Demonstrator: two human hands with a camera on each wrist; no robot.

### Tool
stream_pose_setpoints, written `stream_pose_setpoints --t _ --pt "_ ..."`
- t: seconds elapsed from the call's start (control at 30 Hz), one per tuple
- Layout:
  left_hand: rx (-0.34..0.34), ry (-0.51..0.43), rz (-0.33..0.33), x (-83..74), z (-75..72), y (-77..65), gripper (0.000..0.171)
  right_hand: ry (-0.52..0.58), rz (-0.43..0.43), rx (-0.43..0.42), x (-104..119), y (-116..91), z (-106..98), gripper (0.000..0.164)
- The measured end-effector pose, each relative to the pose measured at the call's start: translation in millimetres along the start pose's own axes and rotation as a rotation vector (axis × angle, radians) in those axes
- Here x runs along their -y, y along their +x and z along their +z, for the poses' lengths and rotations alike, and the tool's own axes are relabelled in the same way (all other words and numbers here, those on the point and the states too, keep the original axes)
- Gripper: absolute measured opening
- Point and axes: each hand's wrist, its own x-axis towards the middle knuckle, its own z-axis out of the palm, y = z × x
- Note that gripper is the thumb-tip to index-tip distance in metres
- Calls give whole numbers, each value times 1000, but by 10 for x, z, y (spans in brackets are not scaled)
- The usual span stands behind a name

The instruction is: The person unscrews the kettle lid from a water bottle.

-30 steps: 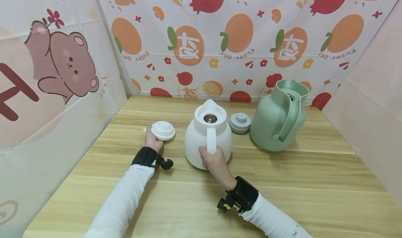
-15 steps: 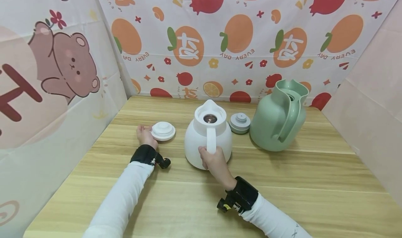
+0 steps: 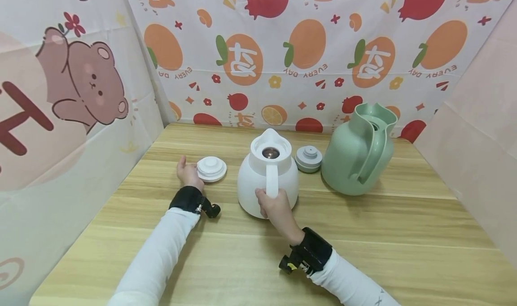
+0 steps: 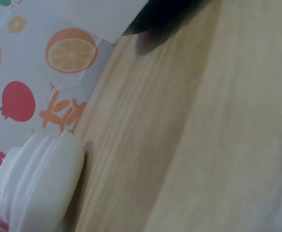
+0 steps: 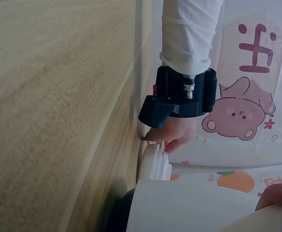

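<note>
A white thermos jug (image 3: 247, 185) stands upright in the middle of the table, its mouth uncovered and its spout facing away from me. My right hand (image 3: 278, 208) grips its handle (image 3: 272, 180) low down. Left of the jug lies a round, stepped white lid (image 3: 212, 169), also seen close up in the left wrist view, where the lid (image 4: 42, 186) rises beside a bit of finger. My left hand (image 3: 189, 175) is at the lid's left edge, fingers loose and thumb raised. Its far fingers are partly hidden; whether they touch the lid is unclear.
A green jug (image 3: 347, 162) stands at the right with its handle toward me. Between the jugs sits a grey stopper (image 3: 308, 158). Patterned cloth (image 3: 274, 41) hangs behind the wooden table (image 3: 226, 261) and along both sides.
My left hand has let go of the lid, shifted slightly left and loosened its fingers. The lid stays almost in place. My right hand and the white jug have not moved.
</note>
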Motion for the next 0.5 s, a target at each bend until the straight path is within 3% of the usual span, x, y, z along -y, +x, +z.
stream_pose_setpoints --t 0.3,0.5 --pt "60 44 16 6 15 -40 53 -11 -21 -9 -68 20 -31 41" --pt "82 108 1 32 13 -38 53 1 -38 29 -119 39 -85 42"
